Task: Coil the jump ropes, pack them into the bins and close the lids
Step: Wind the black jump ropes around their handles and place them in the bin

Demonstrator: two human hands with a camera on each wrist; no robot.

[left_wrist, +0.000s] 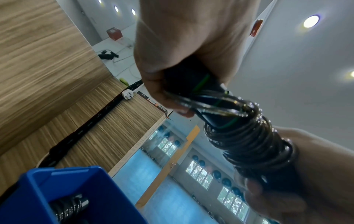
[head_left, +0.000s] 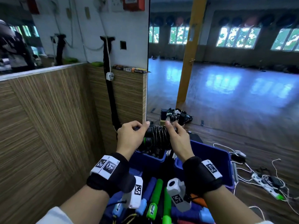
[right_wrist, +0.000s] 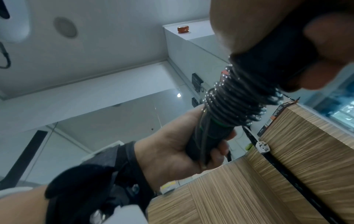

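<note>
Both hands hold one jump rope [head_left: 157, 136] level above the blue bins; its thin dark cord [left_wrist: 247, 141] is wound tightly round its black handles with green rings. My left hand [head_left: 129, 136] grips the left end of the handles [right_wrist: 208, 141]. My right hand [head_left: 177, 136] grips the right end [right_wrist: 283, 50], fingers curled round it. Below them a small blue bin [head_left: 148, 156] holds another coiled black rope [left_wrist: 70, 207]. A larger blue bin [head_left: 215, 159] stands to the right.
Near my wrists lies a pile of green [head_left: 157, 191] and blue [head_left: 146, 189] handled ropes. A wood-panelled wall [head_left: 48, 118] stands close on the left. A power strip [head_left: 267, 185] and white cables trail on the wooden floor at right. More gear [head_left: 175, 115] lies beyond.
</note>
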